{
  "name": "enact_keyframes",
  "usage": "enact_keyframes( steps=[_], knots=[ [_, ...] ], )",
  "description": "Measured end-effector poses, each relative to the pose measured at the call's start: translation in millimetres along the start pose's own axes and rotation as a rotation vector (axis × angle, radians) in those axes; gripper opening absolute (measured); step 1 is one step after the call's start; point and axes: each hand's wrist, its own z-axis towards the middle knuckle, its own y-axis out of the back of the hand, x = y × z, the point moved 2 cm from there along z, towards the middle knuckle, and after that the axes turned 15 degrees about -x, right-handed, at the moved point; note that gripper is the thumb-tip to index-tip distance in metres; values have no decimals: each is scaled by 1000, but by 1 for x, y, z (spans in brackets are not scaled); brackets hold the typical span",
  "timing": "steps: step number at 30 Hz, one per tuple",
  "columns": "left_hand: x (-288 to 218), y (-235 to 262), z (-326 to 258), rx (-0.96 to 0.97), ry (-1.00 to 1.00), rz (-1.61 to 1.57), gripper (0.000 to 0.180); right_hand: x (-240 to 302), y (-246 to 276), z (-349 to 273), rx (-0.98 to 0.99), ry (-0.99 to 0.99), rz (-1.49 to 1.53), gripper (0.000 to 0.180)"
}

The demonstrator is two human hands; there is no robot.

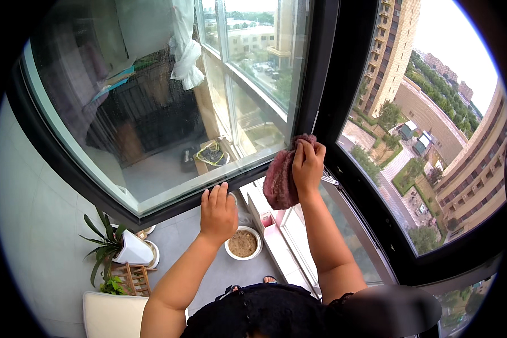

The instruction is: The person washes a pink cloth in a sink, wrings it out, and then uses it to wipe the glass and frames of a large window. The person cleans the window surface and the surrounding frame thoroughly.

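A dark-framed window sash (225, 185) stands swung open into the room, its glass (152, 112) reflecting a room and a bright window. My right hand (308, 169) grips a fuzzy purple-brown cloth (280, 179) against the sash's lower corner, by the upright frame. Part of the cloth hangs below the hand. Further left, my left hand (219, 213) holds the bottom rail of the sash, fingertips over its edge. The underside of its grip is hidden.
Below are a white pot of soil (243, 243), a leafy plant in a white pot (134, 248), a small wooden rack (134, 279) and a cream padded seat (112, 315). On the right, a dark window frame (372, 214) borders a high outdoor view. A metal stay (329, 179) sits near my right wrist.
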Motion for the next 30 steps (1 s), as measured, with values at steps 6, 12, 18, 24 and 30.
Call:
enact_keyframes(
  steps=[6,12,18,24,30],
  knots=[
    [-5,-5,6,-19,8,4,30,-24,-4,-40,86,92,-155,15],
    [0,-4,3,-25,9,34,28,13,2,3,-55,65,78,19],
    [-3,-9,6,-39,8,23,27,-34,-12,-55,70,96,-39,36],
    [-2,-7,3,-71,-19,38,28,30,15,-12,-104,16,297,29],
    [0,-1,2,-59,-6,40,27,89,-32,48,-44,457,133,72]
  ],
)
